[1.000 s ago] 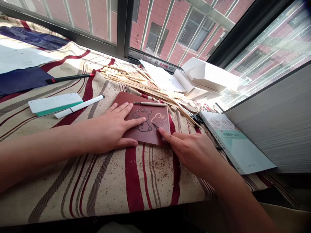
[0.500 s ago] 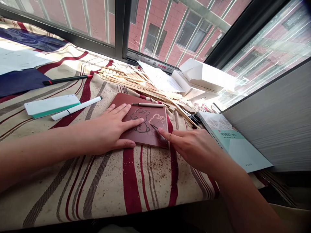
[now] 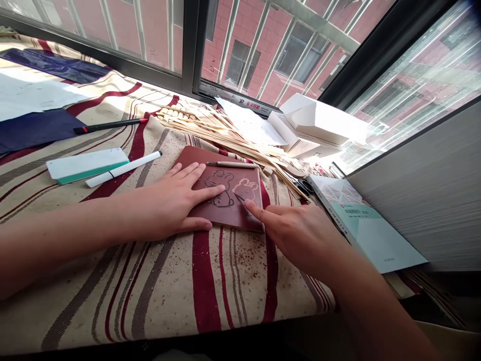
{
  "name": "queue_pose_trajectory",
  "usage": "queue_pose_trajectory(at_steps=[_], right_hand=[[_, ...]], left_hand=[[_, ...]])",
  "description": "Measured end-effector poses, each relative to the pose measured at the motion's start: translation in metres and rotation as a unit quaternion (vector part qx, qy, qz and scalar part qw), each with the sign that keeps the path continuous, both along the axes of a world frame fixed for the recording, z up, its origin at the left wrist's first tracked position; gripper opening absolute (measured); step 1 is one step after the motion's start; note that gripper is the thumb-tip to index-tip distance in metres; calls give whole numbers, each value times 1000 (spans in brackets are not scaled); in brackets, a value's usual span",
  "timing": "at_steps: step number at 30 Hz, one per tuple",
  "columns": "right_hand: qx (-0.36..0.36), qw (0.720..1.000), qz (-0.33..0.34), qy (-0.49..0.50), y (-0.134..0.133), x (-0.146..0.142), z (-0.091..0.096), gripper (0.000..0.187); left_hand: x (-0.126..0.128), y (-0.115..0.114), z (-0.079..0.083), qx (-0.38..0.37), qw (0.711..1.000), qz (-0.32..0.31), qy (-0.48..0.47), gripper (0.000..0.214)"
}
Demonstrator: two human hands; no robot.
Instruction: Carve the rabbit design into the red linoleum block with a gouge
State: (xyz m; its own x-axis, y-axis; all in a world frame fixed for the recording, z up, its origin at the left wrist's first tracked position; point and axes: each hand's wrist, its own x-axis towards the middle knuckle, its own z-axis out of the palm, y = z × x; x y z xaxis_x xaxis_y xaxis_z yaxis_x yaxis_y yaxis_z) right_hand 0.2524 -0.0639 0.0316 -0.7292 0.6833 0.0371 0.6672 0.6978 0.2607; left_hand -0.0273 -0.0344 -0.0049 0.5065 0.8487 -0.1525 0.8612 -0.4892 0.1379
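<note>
Most of pointed tool (image 3: 239,198) hidden by right fingers (image 3: 259,212).

Board (image 3: 236,213): reddish-brown, flat on striped cloth (image 3: 169,286), bearing two line-cut rabbit-like figures, the left dark (image 3: 222,200), the right pale (image 3: 246,189). Tool (image 3: 240,198): slim, dark, pointed, mostly hidden; slanted, tip at the pale figure's lower left.

In front of you, the cloth-covered surface (image 3: 169,291) carries a board (image 3: 191,153), a white pen (image 3: 126,168), a black pen (image 3: 111,125), strips (image 3: 210,130), a book (image 3: 372,233) and scattered crumbs (image 3: 252,259).
</note>
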Motion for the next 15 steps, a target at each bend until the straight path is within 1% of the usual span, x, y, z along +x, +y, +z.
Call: queue_pose_trajectory(at_steps=[3, 8, 11, 13, 15], right_hand=[[-7, 999, -29, -26, -3, -7, 1, 66], [-28, 997, -68, -38, -7, -14, 1, 65], [-50, 995, -79, -45, -8, -18, 3, 66], [-59, 992, -93, -55, -9, -22, 5, 65], [-70, 988, -116, -77, -9, -27, 8, 68]], left_hand=[[0, -1, 1, 1, 1000, 9, 6, 86], [3, -4, 7, -18, 999, 4, 26, 85], [5, -4, 10, -26, 999, 8, 25, 84], [6, -3, 10, -29, 999, 5, 20, 84], [5, -3, 10, -24, 1000, 3, 18, 84]])
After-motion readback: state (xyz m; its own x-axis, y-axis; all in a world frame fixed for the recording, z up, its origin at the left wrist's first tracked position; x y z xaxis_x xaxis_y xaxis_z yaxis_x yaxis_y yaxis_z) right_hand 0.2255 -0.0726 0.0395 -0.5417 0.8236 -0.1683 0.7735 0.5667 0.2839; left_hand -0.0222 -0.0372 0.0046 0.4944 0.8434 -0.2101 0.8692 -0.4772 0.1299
